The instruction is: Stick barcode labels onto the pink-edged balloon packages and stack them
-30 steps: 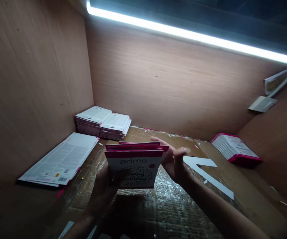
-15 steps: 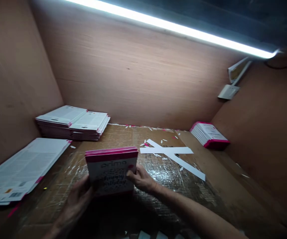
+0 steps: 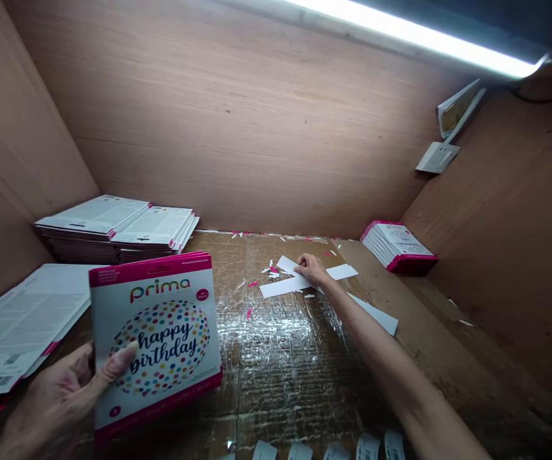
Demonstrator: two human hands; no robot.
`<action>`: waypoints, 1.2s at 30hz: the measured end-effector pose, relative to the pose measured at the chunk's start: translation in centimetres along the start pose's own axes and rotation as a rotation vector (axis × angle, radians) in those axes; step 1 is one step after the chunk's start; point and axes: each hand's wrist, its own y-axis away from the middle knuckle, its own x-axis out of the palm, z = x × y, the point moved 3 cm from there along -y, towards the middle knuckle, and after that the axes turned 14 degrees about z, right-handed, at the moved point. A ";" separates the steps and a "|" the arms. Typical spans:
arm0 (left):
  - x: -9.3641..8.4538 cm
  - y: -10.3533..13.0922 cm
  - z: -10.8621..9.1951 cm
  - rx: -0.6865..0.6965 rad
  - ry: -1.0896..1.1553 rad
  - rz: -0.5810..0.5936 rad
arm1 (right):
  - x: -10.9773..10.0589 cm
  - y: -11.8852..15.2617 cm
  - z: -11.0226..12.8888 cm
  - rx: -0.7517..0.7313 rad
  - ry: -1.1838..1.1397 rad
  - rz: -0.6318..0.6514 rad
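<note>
My left hand [image 3: 72,390] grips a small stack of flat printed packets [image 3: 170,348] at its left side, thumb across the front. The top packet is white with pink bands and reads "prima" and "happy birthday" among coloured dots. Farther off, my right hand [image 3: 310,268] has its fingers closed on a white paper strip [image 3: 276,289], where it crosses a second white strip [image 3: 376,314]. The fingertips partly hide the crossing. Both strips are on the tape-covered cardboard surface [image 3: 276,358].
Stacked printed cards [image 3: 154,227] stand at the back left, with more cards [image 3: 22,326] in front. A pink-and-white packet pile [image 3: 398,246] leans at the back right. Paper scraps [image 3: 272,269] are scattered about. Curled labels [image 3: 299,450] line the front edge. Wooden walls [image 3: 237,140] enclose the surface.
My right hand has let go of the packet stack and reached forward to the strips. My left hand now holds the stack alone, farther left and closer. One strip has turned slightly.
</note>
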 end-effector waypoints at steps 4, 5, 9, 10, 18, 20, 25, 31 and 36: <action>0.5 -0.2 -0.5 -0.163 0.189 0.198 | -1.4 1.9 1.8 -0.112 -0.039 -0.111; 0.7 -0.1 -0.8 -0.161 0.196 0.227 | -1.7 2.8 3.0 -0.151 -0.058 -0.141; 2.3 0.2 -1.9 -0.058 0.240 0.366 | -2.2 8.2 10.1 -0.386 -0.196 -0.138; 2.7 0.2 -2.1 -0.038 0.245 0.387 | -1.9 9.9 12.2 -0.490 -0.264 -0.064; 4.3 0.7 -2.2 0.021 0.277 0.482 | 1.5 16.3 20.7 -0.660 -0.015 0.080; 4.2 0.9 -2.3 0.023 0.269 0.487 | 2.0 16.4 21.0 -0.660 0.030 0.075; 3.8 0.9 -2.4 0.024 0.265 0.484 | 2.7 16.5 21.9 -0.688 0.070 0.074; 3.3 1.2 -2.8 0.069 0.255 0.396 | 3.1 17.4 21.7 -0.744 0.192 -0.113; 3.3 1.6 -3.2 0.129 0.285 0.300 | 1.9 19.0 18.9 -0.675 0.221 -0.529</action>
